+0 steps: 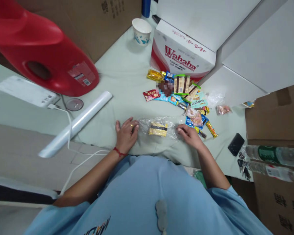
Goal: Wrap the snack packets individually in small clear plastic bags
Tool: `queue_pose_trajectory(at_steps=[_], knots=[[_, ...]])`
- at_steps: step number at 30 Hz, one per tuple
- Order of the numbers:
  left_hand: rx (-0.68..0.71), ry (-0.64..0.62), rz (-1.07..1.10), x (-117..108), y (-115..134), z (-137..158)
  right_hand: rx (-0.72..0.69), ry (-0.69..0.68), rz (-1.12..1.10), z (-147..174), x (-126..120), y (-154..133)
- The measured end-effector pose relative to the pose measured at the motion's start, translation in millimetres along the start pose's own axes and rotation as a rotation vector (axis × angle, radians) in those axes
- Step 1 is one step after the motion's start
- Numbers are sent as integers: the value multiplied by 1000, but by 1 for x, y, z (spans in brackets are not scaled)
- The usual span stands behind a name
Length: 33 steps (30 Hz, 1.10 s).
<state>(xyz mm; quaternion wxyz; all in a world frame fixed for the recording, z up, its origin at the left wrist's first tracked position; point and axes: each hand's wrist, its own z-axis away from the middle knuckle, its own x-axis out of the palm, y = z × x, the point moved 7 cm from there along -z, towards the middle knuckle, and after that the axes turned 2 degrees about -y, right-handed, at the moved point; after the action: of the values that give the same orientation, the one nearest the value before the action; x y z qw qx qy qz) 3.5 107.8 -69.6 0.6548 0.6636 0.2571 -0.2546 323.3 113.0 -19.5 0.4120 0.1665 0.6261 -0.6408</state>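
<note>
A small yellow snack packet (158,129) with a dark band lies on a sheet of clear plastic wrap (172,125), spread on the pale green cloth. At the left edge of the wrap, my left hand (126,134) has its thumb-side fingers closed on the film, while its outer fingers stick out. My right hand (190,135) pinches the opposite edge between thumb and fingers. Just beyond my right hand lies a pile of wrapped snacks, among them a pale pink packet (194,116) and a striped biscuit packet (181,85).
A white roll (75,124) lies left, near a white power bank (26,91) with a cable and a large red jug (63,62). Behind stand a paper cup (141,31) and a Wahaha box (181,52). Right are a black case (236,144), keys and water bottles (274,155).
</note>
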Motion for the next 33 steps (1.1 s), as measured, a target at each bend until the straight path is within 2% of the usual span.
queue_pose_trajectory(at_steps=[3, 6, 9, 13, 16, 19, 22, 25, 29, 31, 33], knots=[[-19, 28, -2, 0, 1, -1, -140, 62, 267, -25, -16, -17], [-40, 48, -6, -1, 2, -3, -401, -30, 439, -51, -4, -45], [-56, 71, -12, -2, 5, -6, -593, -188, 416, -77, 19, -65], [-66, 104, -29, -3, 9, -10, -670, -308, 219, -114, 25, -76], [-82, 114, -15, -2, 9, -12, -629, -430, 89, -138, 22, -72], [-75, 134, 27, -2, 6, -11, -387, -471, -59, -159, 23, -53], [-41, 188, 66, -4, 0, -11, -45, -347, -66, -175, 27, -23], [-24, 266, 77, -8, -7, -12, 138, -197, 36, -182, 29, -7], [-64, 310, 30, -13, -11, -14, 148, 5, 158, -176, 13, -10], [-50, 298, 0, -14, -6, -16, 28, 157, 229, -165, -4, -24], [-13, 274, -30, -13, 2, -19, -113, 224, 271, -149, -15, -39]])
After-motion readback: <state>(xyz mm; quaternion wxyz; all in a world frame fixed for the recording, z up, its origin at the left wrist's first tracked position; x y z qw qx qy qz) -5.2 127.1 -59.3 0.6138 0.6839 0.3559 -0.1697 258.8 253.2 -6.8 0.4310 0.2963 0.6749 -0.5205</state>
